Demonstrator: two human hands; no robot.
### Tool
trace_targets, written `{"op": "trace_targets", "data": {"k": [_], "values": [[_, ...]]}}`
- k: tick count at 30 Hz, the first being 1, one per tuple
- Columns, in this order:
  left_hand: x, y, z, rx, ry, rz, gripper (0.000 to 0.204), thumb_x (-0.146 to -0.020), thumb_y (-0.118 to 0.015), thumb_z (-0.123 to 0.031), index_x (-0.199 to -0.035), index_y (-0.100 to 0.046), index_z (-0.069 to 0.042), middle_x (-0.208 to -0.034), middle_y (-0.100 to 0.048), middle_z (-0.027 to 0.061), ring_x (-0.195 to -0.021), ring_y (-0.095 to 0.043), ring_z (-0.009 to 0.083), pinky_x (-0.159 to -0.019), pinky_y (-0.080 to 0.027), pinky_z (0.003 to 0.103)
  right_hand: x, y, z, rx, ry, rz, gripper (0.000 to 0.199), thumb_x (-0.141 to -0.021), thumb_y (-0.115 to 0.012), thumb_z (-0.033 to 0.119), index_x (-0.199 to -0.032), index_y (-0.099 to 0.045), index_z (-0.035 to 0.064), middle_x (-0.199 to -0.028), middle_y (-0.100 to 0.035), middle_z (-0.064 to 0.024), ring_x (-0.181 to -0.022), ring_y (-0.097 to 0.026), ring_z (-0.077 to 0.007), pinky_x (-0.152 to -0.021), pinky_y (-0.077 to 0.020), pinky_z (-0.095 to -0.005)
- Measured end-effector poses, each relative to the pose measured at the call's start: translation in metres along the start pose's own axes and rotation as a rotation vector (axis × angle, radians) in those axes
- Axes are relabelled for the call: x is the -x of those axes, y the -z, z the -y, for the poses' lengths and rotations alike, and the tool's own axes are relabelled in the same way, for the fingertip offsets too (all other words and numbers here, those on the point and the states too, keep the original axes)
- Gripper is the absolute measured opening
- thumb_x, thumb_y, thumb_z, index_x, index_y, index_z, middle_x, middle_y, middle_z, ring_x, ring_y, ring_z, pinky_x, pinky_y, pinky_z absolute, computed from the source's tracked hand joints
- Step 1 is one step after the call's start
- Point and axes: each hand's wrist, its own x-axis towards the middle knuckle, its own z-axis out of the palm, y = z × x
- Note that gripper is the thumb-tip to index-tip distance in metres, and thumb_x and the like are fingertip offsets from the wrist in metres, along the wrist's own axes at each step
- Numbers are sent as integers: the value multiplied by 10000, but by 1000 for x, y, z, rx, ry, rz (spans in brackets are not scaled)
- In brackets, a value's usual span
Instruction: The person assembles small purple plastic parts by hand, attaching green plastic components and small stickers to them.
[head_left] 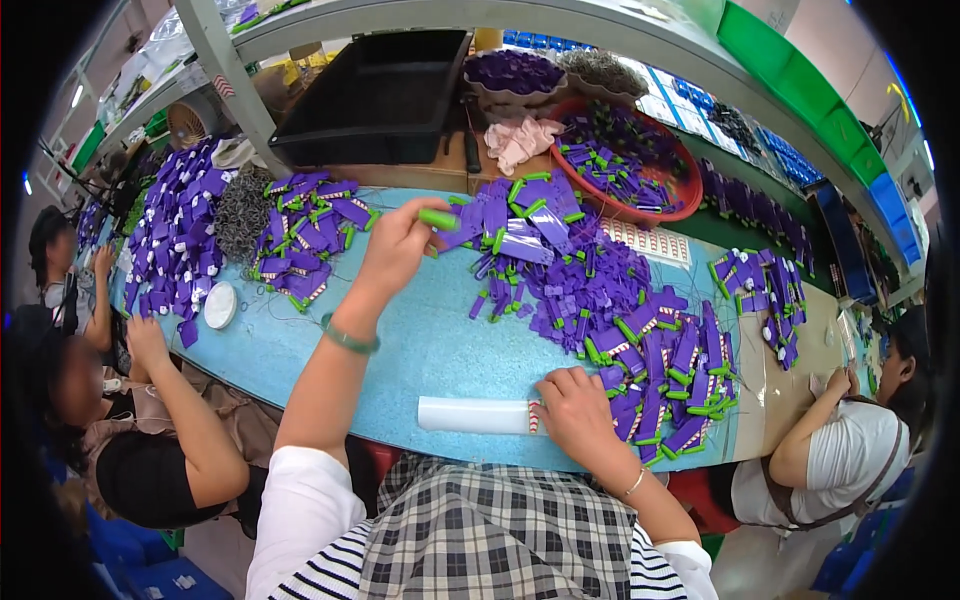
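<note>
My left hand (398, 250) is raised over the blue table, its fingers closed on a purple plastic piece with a bright green end (438, 219). Low on the table, my right hand (577, 412) has its fingers curled together at the right end of a white backing strip (475, 414), where small red-striped stickers show. Beside that hand lies a heap of purple-and-green pieces (665, 375), several bearing striped stickers. Further back are a pile of small loose purple parts (590, 290) and larger purple pieces with green ends (535, 220).
Purple pieces with white parts (180, 230), tangled metal rings (242, 215) and a white round lid (220, 305) lie left. Behind are a black tray (370, 100), a red basin (690, 190), a pink cloth (520, 140) and a sticker sheet (650, 243). People work on both sides.
</note>
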Motion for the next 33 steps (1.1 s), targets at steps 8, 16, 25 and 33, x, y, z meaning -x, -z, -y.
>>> {"op": "trace_targets", "data": {"k": [8, 16, 25, 33], "values": [[156, -75, -22, 679, 274, 257, 378, -856, -534, 30, -1216, -428, -10, -869, -570, 80, -750, -595, 149, -677, -506, 278, 2, -4, 7, 48, 29, 33, 200, -691, -701, 216, -832, -624, 98, -878, -560, -34, -849, -520, -209, -721, -369, -361], [190, -101, 12, 282, 361, 337, 116, -937, -457, -61, -1028, -406, -8, -869, -574, 89, -734, -592, 124, -663, -521, 263, 5, -10, 13, -42, 75, -13, 251, -673, -727, 257, -844, -620, 108, -883, -553, -22, -860, -513, -196, -732, -350, -356], [201, -111, 26, 381, 307, 97, 171, -960, -399, -106, -1077, -355, 11, -877, -562, 87, -734, -596, 133, -620, -541, 267, 6, -14, 19, -58, 78, 69, 163, -688, -703, 201, -778, -597, 115, -782, -520, -18, -794, -504, -196, -717, -350, -352], [195, -106, 27, 497, 312, 124, 165, -966, -366, -76, -1111, -316, -15, -928, -526, 98, -801, -579, 152, -719, -549, 294, 5, -24, 14, -118, 107, -33, 93, -709, -677, 153, -762, -603, 134, -775, -527, -10, -779, -509, -190, -722, -358, -349]]}}
